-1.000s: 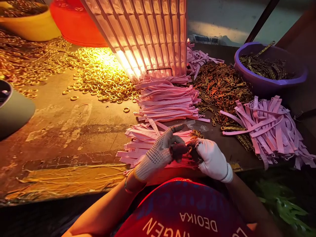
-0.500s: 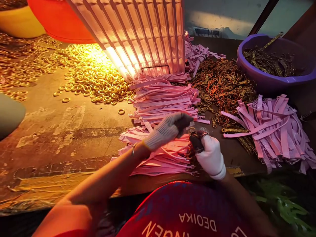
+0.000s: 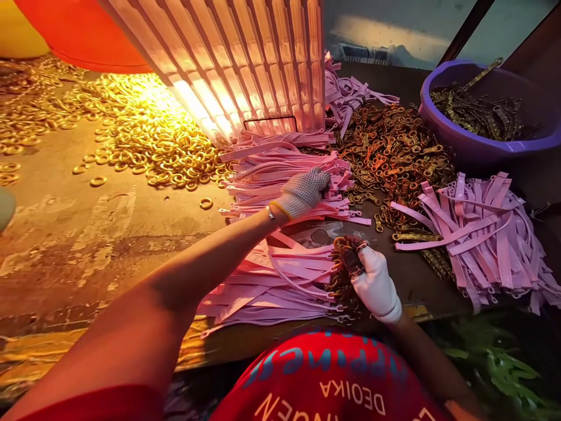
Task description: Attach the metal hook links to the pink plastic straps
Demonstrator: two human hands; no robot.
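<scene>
My left hand [image 3: 303, 192], in a grey-white dotted glove with dark fingertips, lies over the far pile of pink straps [image 3: 263, 178]. Its fingers are curled closed at the right ends of the straps, and the fingertips are partly hidden. My right hand [image 3: 376, 282] wears a white glove with dark finger coverings. It is closed on a bunch of bronze metal links [image 3: 339, 248] at the right side of a nearer bundle of pink straps [image 3: 280, 280]. Small metal hooks show on the strap ends.
Gold rings [image 3: 149, 140] are heaped at the left, with a loose ring [image 3: 205, 203] apart. Behind the straps stands a ribbed translucent panel [image 3: 263, 64]. Bronze links [image 3: 394, 146], a purple basin [image 3: 486, 143] and more pink straps [image 3: 486, 234] occupy the right.
My left hand has moved away from my right hand, forward and slightly left onto the far strap pile. My right hand keeps nearly the same place and stays closed. The view has shifted slightly.
</scene>
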